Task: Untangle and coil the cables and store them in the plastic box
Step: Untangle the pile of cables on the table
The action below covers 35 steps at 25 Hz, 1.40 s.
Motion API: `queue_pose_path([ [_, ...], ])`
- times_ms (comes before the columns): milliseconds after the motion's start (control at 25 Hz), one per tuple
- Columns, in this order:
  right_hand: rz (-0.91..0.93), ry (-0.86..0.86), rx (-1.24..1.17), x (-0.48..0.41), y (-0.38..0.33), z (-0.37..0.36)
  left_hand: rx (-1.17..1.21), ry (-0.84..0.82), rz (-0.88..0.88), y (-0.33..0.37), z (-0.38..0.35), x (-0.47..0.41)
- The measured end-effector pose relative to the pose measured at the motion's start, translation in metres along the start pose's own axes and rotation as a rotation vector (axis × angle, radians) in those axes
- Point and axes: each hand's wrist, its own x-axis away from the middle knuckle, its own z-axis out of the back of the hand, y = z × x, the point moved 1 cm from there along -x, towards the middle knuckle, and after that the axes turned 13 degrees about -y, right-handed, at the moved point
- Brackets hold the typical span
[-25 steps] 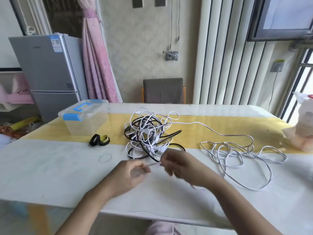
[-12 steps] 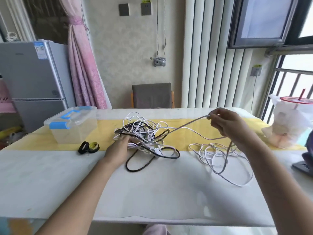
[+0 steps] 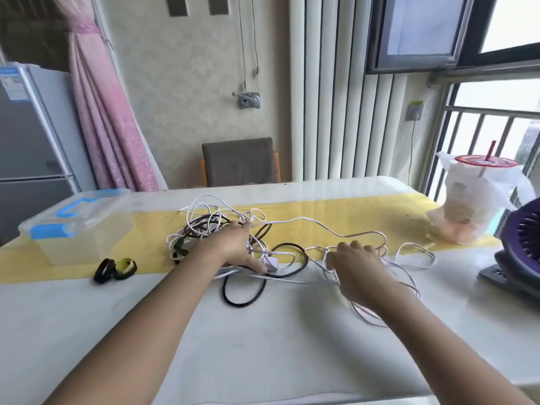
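Observation:
A tangle of black and white cables point(image 3: 204, 229) lies on the yellow strip at mid-table. My left hand point(image 3: 236, 247) rests palm down on it with fingers spread, its thumb beside a small white plug point(image 3: 271, 263). A black cable loop point(image 3: 242, 290) trails out toward me. To the right, loose white cable point(image 3: 415, 255) sprawls in loops. My right hand point(image 3: 356, 267) is down on these loops, fingers curled over a strand. One white strand point(image 3: 306, 220) links the pile to the tangle. The clear plastic box point(image 3: 79, 229), with a blue handle and clips, stands shut at the left.
Two small strap rings point(image 3: 115, 270), black and yellow-black, lie in front of the box. A bagged drink cup point(image 3: 476, 206) and a purple fan point(image 3: 520, 252) stand at the right edge of the white table point(image 3: 263, 346). A chair point(image 3: 239, 162) is behind the table.
My right hand has come down from holding the white strand in the air onto the loose white pile. My left hand has stayed on the tangle. The camera has tilted slightly.

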Motion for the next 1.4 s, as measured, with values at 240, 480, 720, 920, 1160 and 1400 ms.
queue_pose_path([
  [240, 0.459, -0.007, -0.49, -0.009, -0.054, -0.018, -0.061, 0.162, 0.024, -0.004, -0.01, -0.037],
  [480, 0.522, 0.105, -0.846, -0.044, -0.027, 0.016, 0.648, 0.757, 0.088, -0.063, 0.033, -0.044],
  [720, 0.019, 0.568, -1.371, -0.089, 0.063, 0.044, 1.812, 0.784, -0.178, -0.139, 0.111, -0.042],
  [920, -0.545, 0.119, -0.892, -0.105, 0.107, 0.001, 1.664, 0.497, -0.06, -0.151, 0.082, -0.042],
  [1160, -0.337, 0.006, -0.344, -0.09, 0.038, 0.009, 1.451, 0.204, 0.028, -0.118, 0.047, -0.046],
  [1400, 0.107, 0.039, -0.583, -0.123, -0.016, -0.017, 1.317, 0.287, 0.058, -0.118, 0.021, -0.039],
])
